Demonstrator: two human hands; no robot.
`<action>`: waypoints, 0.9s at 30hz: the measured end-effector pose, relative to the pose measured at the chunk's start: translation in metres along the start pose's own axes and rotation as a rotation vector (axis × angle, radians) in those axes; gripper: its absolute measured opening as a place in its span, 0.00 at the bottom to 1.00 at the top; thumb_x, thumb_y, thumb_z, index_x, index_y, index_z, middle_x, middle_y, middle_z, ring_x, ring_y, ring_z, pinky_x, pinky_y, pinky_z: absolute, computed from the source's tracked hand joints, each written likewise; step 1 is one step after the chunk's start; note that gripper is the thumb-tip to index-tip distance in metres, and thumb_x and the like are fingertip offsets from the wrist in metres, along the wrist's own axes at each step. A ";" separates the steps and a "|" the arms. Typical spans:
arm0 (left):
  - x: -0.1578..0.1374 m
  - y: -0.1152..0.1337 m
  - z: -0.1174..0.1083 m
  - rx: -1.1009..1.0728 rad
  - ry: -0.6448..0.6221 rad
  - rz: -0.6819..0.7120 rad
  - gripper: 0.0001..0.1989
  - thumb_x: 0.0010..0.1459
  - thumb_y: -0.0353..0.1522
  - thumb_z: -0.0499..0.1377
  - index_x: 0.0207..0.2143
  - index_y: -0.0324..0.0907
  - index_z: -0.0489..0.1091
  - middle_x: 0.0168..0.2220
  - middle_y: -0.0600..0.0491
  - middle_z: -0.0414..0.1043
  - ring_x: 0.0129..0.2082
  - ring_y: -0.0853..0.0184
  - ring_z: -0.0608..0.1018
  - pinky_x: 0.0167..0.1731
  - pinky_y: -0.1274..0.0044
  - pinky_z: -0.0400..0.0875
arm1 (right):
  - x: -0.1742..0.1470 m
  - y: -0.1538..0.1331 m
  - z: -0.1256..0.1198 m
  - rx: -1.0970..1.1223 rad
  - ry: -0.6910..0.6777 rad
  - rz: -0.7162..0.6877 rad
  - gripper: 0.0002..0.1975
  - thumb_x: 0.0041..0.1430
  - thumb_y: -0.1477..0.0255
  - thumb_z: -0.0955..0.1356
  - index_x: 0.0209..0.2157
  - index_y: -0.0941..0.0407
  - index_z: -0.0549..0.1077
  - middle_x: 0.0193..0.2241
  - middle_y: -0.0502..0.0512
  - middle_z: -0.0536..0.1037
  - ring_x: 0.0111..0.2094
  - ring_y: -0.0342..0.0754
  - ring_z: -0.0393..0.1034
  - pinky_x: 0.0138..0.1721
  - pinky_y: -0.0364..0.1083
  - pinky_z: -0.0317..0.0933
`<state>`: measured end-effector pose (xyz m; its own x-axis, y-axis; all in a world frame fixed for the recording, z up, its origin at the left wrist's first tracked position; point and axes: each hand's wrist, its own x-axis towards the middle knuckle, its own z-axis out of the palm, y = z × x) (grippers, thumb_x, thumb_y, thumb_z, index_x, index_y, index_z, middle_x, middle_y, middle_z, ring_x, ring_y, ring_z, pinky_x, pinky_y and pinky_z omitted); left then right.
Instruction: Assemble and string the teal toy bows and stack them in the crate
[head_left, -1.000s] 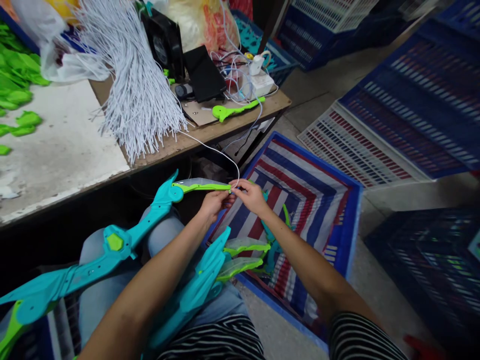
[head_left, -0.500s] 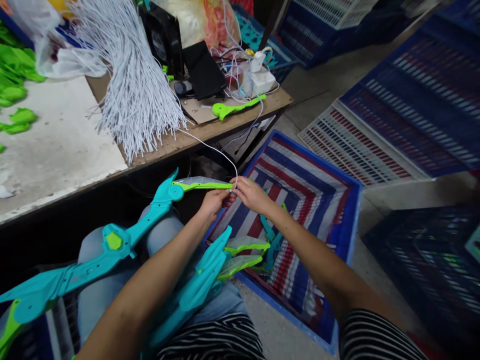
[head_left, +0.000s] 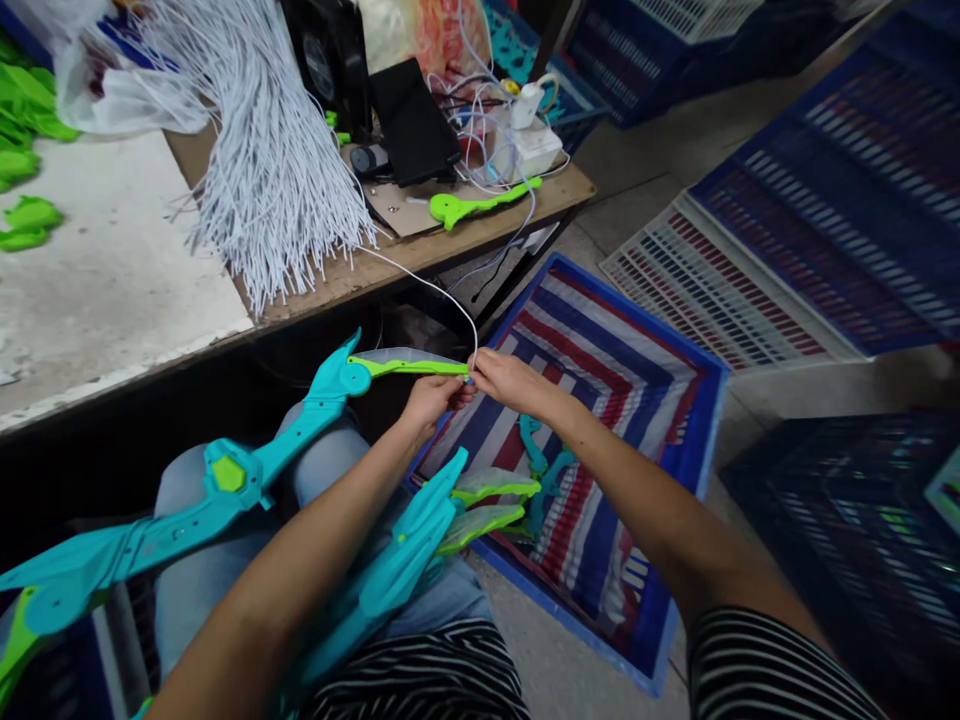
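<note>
A turquoise and green toy bow [head_left: 176,538] lies slantwise across my lap, its slim green end pointing right. At that green tip, my left hand [head_left: 435,402] pinches the bow from below with bent fingers. My right hand [head_left: 508,380] is closed at the same tip, fingertips pressed on a white cord [head_left: 424,278] that loops up to the table. The exact spot where cord and tip meet is hidden by my fingers. Under my forearms rest more turquoise bow pieces [head_left: 401,545] with green, clear-edged ends.
A thick bundle of white cords [head_left: 277,190] hangs over the table edge. Near it are a black fan [head_left: 330,70], a power strip [head_left: 529,148] and a green bow arm [head_left: 480,205]. A blue crate [head_left: 694,475] with striped lining stands on the floor at right.
The view has shifted slightly. Both hands stay closed together at the bow's green tip, with the cord still running to it.
</note>
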<state>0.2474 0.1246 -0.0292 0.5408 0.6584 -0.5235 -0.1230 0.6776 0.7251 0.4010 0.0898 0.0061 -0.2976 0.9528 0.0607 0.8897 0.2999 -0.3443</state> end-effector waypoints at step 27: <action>-0.004 0.006 0.000 0.102 -0.057 -0.028 0.07 0.51 0.27 0.62 0.22 0.35 0.70 0.19 0.53 0.69 0.20 0.73 0.71 0.25 0.80 0.67 | -0.015 -0.009 0.023 0.217 0.351 0.025 0.10 0.62 0.64 0.65 0.38 0.56 0.71 0.35 0.57 0.76 0.37 0.48 0.71 0.40 0.46 0.66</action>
<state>0.2444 0.1260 -0.0232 0.5899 0.6179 -0.5198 -0.0238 0.6568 0.7537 0.3894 0.0719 -0.0130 -0.1069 0.9296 0.3528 0.7903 0.2947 -0.5372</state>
